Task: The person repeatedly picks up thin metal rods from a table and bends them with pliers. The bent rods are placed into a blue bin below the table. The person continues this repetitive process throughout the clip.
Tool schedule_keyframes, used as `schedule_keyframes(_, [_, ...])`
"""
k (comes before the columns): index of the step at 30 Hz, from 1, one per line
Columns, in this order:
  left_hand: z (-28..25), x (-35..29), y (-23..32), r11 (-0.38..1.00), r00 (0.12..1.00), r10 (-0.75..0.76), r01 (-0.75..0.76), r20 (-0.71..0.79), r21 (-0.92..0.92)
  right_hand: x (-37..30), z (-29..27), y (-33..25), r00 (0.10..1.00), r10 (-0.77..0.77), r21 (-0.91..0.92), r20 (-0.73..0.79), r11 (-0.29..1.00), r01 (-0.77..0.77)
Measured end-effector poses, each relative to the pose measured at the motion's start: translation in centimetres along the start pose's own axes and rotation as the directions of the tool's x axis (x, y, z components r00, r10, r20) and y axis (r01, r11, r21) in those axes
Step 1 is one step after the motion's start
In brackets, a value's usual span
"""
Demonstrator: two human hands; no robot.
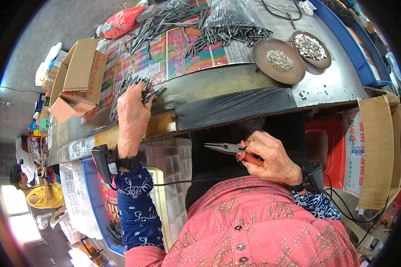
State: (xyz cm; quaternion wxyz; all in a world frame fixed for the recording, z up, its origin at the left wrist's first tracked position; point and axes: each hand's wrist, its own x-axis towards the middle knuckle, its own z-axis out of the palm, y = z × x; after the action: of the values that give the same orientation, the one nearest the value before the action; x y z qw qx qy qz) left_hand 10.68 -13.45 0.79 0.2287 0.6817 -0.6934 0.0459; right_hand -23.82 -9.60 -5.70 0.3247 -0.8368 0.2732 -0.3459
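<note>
Left hand (132, 111) hides some dark strips (154, 94); right hand (272, 158) partly covers gripped pliers (229, 148)

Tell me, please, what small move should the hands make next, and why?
Probably the left hand should bring one of the dark strips to the pliers: its fingers are already among these strips on the table, while the right hand holds the pliers near the lap with nothing visible at their tips.

Place: workshop; worn workbench (332, 91); pliers (225, 147); brown dishes (293, 74) of small metal parts (279, 59); heaped dark pieces (227, 35); cardboard boxes (82, 66)
</note>
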Motion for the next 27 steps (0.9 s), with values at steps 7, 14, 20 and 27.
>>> schedule_keyframes(7, [-0.1, 0.7, -0.2, 0.987, 0.998, 0.049, -0.055, 0.042, 0.151, 0.0, 0.0, -0.3, 1.0, -0.022, 0.001, -0.007, 1.0, 0.022])
schedule_keyframes(14, [0.1, 0.8, -0.5, 0.975, 0.994, 0.097, -0.107, 0.056, 0.195, 0.1, -0.1, -1.0, 0.999, -0.035, -0.01, -0.02, 0.999, 0.034])
schedule_keyframes(20, [0.0, 0.0, -0.1, 0.991, 0.975, 0.128, -0.118, -0.183, 0.063, 0.2, -0.4, -1.6, 0.997, -0.053, -0.017, -0.049, 0.998, 0.052])
schedule_keyframes(27, [-3.4, -3.5, 4.7, 0.661, 0.952, -0.261, 0.052, -0.164, -0.749, 0.6, -1.0, -2.5, 0.99, -0.087, -0.051, -0.108, 0.995, 0.082])
